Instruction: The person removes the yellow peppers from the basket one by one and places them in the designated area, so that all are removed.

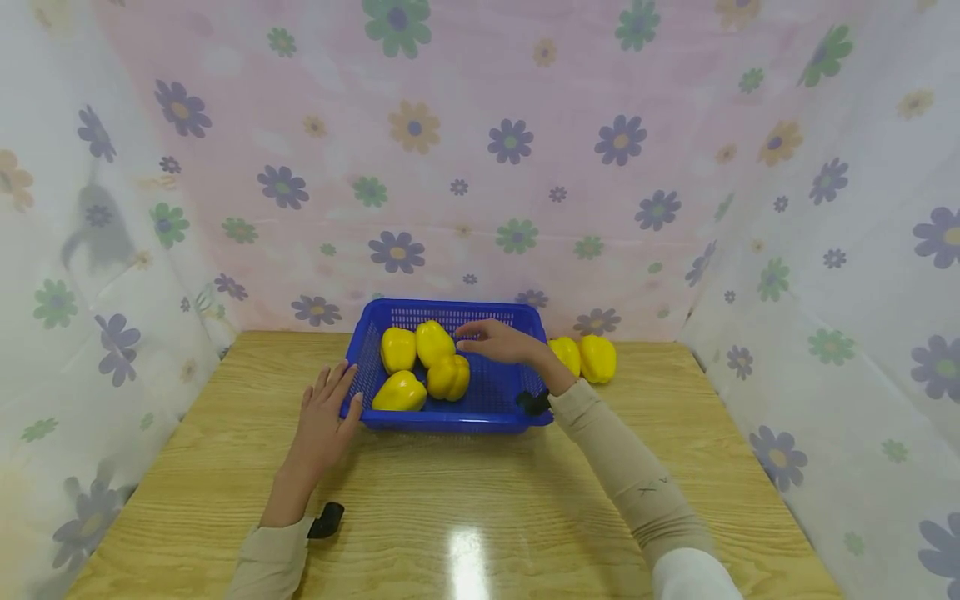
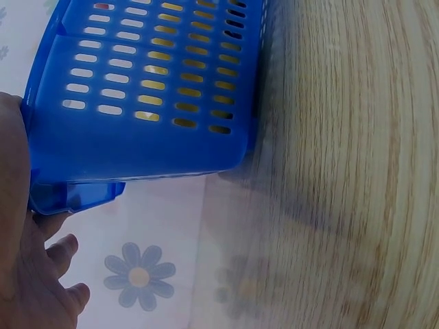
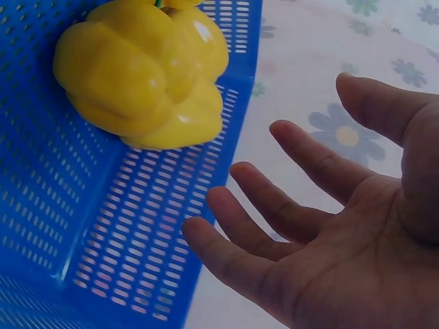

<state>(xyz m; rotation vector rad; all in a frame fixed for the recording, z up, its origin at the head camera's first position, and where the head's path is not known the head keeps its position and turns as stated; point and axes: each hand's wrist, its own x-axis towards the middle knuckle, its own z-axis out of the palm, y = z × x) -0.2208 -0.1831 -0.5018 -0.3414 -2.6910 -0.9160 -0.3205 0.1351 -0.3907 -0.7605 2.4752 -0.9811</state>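
A blue perforated plastic basket (image 1: 495, 422) stands on the table with several yellow bell peppers (image 1: 448, 377) grouped in its left half. My left hand (image 1: 324, 425) rests at the basket's left end, its fingers extended along the rim. In the left wrist view this hand (image 2: 34, 267) is beside the basket's end handle (image 2: 79, 196). Over the basket's right part is my right hand (image 1: 495, 342), holding nothing, fingers pointing toward the peppers. The right wrist view shows its fingers (image 3: 267, 205) spread and slightly bent, apart from the clustered peppers (image 3: 130, 68).
Two more yellow bell peppers (image 1: 597, 359) lie on the wooden table (image 1: 420, 508) just right of the basket, one partly hidden by my right wrist. Flower-patterned sheets (image 1: 480, 167) enclose the table at the back and both sides.
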